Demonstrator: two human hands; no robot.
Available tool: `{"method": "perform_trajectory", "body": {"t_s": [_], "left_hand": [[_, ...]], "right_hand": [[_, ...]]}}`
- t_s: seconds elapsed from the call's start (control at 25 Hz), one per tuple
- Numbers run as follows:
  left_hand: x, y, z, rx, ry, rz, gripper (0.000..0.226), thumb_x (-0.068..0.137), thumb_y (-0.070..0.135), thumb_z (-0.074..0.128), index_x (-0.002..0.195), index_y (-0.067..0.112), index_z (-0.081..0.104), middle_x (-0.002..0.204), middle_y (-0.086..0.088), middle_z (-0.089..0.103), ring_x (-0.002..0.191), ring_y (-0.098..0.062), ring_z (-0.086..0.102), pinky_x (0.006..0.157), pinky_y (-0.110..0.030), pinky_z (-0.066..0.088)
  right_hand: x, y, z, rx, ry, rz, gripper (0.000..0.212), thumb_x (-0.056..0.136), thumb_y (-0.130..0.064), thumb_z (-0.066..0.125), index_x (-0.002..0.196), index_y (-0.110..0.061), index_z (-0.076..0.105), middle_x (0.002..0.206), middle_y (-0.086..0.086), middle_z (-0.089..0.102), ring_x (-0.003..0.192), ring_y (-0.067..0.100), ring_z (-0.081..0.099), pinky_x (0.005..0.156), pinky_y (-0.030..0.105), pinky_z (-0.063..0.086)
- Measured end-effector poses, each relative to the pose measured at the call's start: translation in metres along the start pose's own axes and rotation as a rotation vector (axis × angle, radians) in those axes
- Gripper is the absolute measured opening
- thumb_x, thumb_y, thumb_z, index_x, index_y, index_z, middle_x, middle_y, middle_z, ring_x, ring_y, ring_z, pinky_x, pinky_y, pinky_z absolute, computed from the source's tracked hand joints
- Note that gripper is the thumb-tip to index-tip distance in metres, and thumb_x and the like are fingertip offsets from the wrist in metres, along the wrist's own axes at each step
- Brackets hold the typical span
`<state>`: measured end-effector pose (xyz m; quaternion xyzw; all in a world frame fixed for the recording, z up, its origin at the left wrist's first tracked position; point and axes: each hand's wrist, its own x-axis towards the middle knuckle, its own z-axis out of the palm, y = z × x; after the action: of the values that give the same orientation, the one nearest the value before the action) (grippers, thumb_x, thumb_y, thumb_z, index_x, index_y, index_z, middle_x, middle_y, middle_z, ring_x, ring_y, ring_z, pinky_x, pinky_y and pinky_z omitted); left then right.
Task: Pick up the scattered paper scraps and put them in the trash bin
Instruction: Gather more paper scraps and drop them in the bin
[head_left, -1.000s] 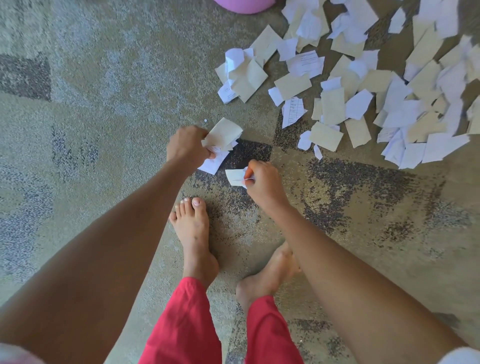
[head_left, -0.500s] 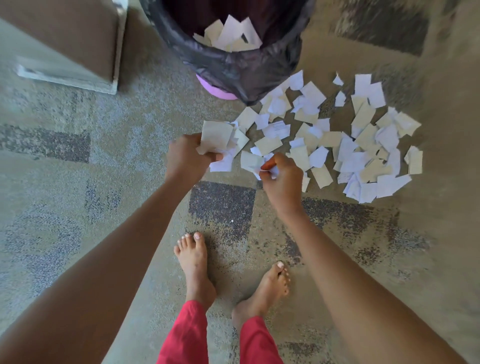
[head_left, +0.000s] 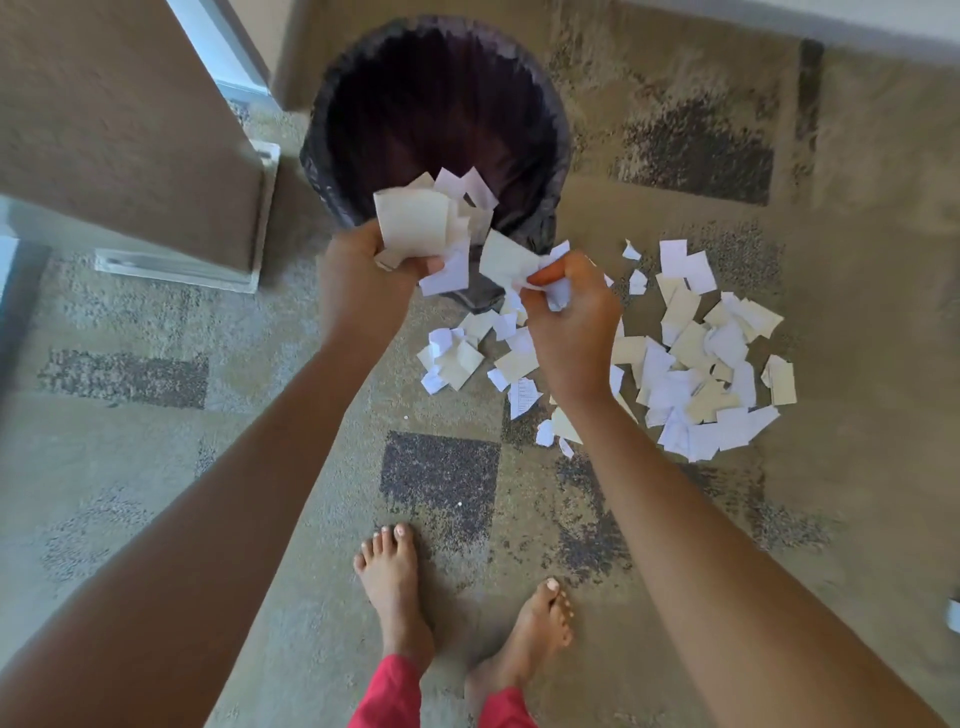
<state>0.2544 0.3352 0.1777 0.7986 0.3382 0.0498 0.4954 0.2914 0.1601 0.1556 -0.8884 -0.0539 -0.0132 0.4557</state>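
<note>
hands holding paper scraps at one trash bin
two hands, one bin: left hand (head_left: 358, 270) clutches a bunch of scraps (head_left: 413, 221), right hand (head_left: 571, 317) pinches a smaller bunch (head_left: 506, 260), both at the near rim of the black-lined trash bin (head_left: 558, 156); its contents i cannot tell. dozens of loose scraps (head_left: 691, 364) lie on the carpet (head_left: 675, 519) beside it.

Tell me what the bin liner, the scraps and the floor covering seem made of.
The bin liner: thin black plastic film, by its glossy crinkles and folds over the rim. The scraps: paper, matt, white and cream, with torn edges and creases; some carry print. The floor covering: probably short-pile carpet, matt, with a speckled, fibrous grain.
</note>
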Motion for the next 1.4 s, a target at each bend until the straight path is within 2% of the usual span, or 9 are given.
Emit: {"method": "perform_trajectory", "body": {"t_s": [0.08,0.28,0.36,0.52,0.68,0.8,1.12,1.28,1.4], "left_hand": [[0.017,0.008,0.003,-0.002,0.036,0.017,0.028,0.073,0.018,0.082,0.099,0.020,0.074,0.074,0.030,0.060,0.068,0.014,0.058,0.058,-0.004,0.042],[0.055,0.009,0.014,0.059,0.065,0.050,0.029,0.075,0.025,0.078,0.103,0.023,0.071,0.087,0.019,0.067,0.083,-0.005,0.065,0.069,-0.021,0.053],[0.065,0.007,0.020,0.125,0.062,0.083,0.029,0.076,0.025,0.076,0.103,0.018,0.069,0.093,0.013,0.069,0.084,-0.007,0.064,0.067,-0.023,0.051],[0.080,0.005,0.024,0.223,0.075,0.109,0.027,0.077,0.027,0.077,0.097,0.016,0.065,0.086,0.015,0.062,0.076,-0.007,0.059,0.064,-0.022,0.043],[0.089,0.001,0.026,0.200,0.044,0.114,0.029,0.075,0.031,0.080,0.099,0.020,0.067,0.091,0.011,0.068,0.078,-0.005,0.064,0.077,-0.029,0.056],[0.087,-0.003,0.027,0.205,0.044,0.150,0.030,0.077,0.030,0.078,0.103,0.021,0.068,0.098,0.009,0.069,0.081,-0.005,0.065,0.078,-0.032,0.057],[0.021,-0.048,0.010,0.066,0.154,0.272,0.012,0.086,0.021,0.070,0.096,0.015,0.068,0.092,0.005,0.068,0.075,-0.004,0.062,0.067,-0.023,0.054],[-0.025,-0.113,0.014,0.099,0.160,0.164,0.008,0.085,0.024,0.071,0.092,0.019,0.070,0.091,0.002,0.068,0.072,-0.013,0.064,0.065,-0.035,0.055],[-0.052,-0.166,0.026,0.181,0.112,0.080,0.009,0.084,0.026,0.071,0.092,0.021,0.074,0.092,0.005,0.068,0.070,-0.011,0.063,0.065,-0.035,0.055]], "right_hand": [[0.021,-0.010,0.009,0.006,0.051,-0.034,0.011,0.075,-0.002,0.072,0.076,-0.004,0.061,0.078,0.003,0.065,0.077,0.026,0.060,0.066,0.031,0.045],[0.066,-0.017,0.040,0.006,0.021,0.001,0.013,0.076,-0.011,0.072,0.081,-0.006,0.060,0.081,0.005,0.063,0.081,0.028,0.058,0.067,0.036,0.047],[0.077,-0.017,0.051,-0.042,0.008,-0.011,0.015,0.077,-0.012,0.072,0.085,-0.005,0.061,0.085,0.009,0.063,0.083,0.028,0.056,0.068,0.034,0.044],[0.085,-0.017,0.064,-0.133,-0.026,-0.004,0.023,0.077,-0.017,0.073,0.097,-0.010,0.064,0.092,0.010,0.060,0.085,0.025,0.054,0.068,0.027,0.035],[0.084,-0.016,0.068,-0.128,-0.062,-0.007,0.023,0.076,-0.018,0.071,0.098,-0.018,0.066,0.091,0.006,0.061,0.081,0.023,0.059,0.069,0.030,0.046],[0.079,-0.016,0.068,-0.124,-0.030,-0.009,0.021,0.078,-0.014,0.069,0.099,-0.016,0.069,0.091,0.007,0.062,0.077,0.021,0.060,0.067,0.026,0.046],[0.008,0.024,0.053,0.039,0.054,-0.058,0.010,0.087,-0.010,0.064,0.094,-0.006,0.069,0.087,0.009,0.059,0.072,0.023,0.060,0.064,0.040,0.054],[-0.061,0.079,0.058,-0.061,-0.086,-0.011,0.014,0.087,-0.009,0.061,0.098,-0.010,0.069,0.093,0.008,0.060,0.074,0.023,0.060,0.065,0.043,0.053],[-0.114,0.122,0.064,-0.156,-0.258,-0.006,0.016,0.086,-0.008,0.060,0.099,-0.010,0.069,0.096,0.010,0.061,0.082,0.027,0.062,0.070,0.042,0.055]]}}
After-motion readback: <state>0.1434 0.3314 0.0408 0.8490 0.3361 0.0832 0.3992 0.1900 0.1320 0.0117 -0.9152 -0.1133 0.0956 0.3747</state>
